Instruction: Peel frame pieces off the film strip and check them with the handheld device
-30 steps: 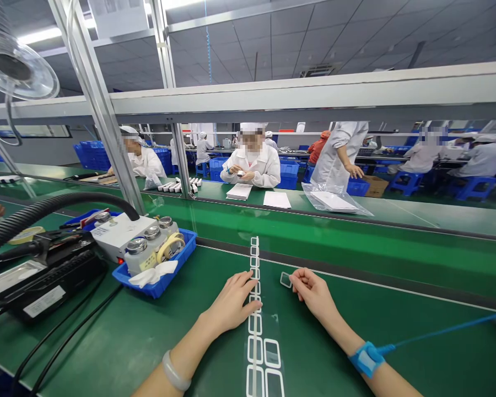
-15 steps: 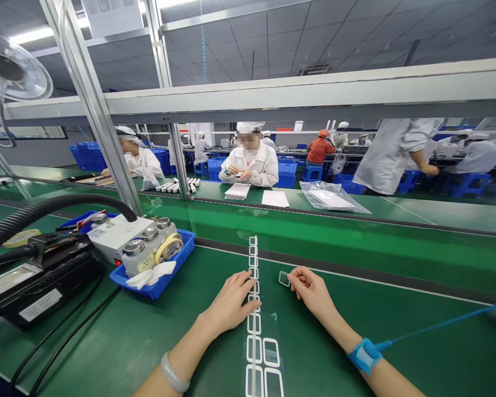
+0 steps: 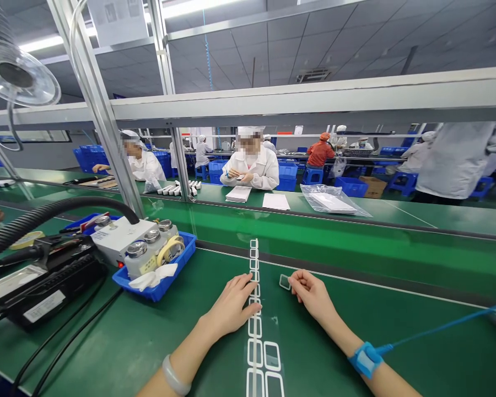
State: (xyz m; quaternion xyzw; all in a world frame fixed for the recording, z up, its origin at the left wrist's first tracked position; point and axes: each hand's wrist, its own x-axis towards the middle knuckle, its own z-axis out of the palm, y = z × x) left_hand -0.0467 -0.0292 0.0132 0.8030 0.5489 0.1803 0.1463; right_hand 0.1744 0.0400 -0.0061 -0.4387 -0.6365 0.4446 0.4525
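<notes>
A clear strip of white rounded frame-shaped stickers [image 3: 255, 327] lies lengthwise on the green bench, running away from me. On its left edge rests my left hand [image 3: 231, 303], fingers stretched out and touching the strip. To the right of the strip, my right hand [image 3: 310, 289] pinches one small frame-shaped sticker [image 3: 285, 282] between thumb and fingers, a little above the bench. Near me, a second column of the same frames [image 3: 271, 355] shows beside the first. The left hand covers part of the strip's middle.
At left stands a blue tray [image 3: 157, 291] with metal-capped bottles [image 3: 137, 258] and tape. Beside it are a black device [image 3: 53, 292] and a bent black hose [image 3: 66, 207]. A blue wrist strap [image 3: 366, 359] trails a cord rightward. Co-workers sit beyond the green divider [image 3: 339, 237].
Both hands keep almost the same place, the right still pinching the sticker. The view has shifted slightly. A standing person in the background at right has moved further right.
</notes>
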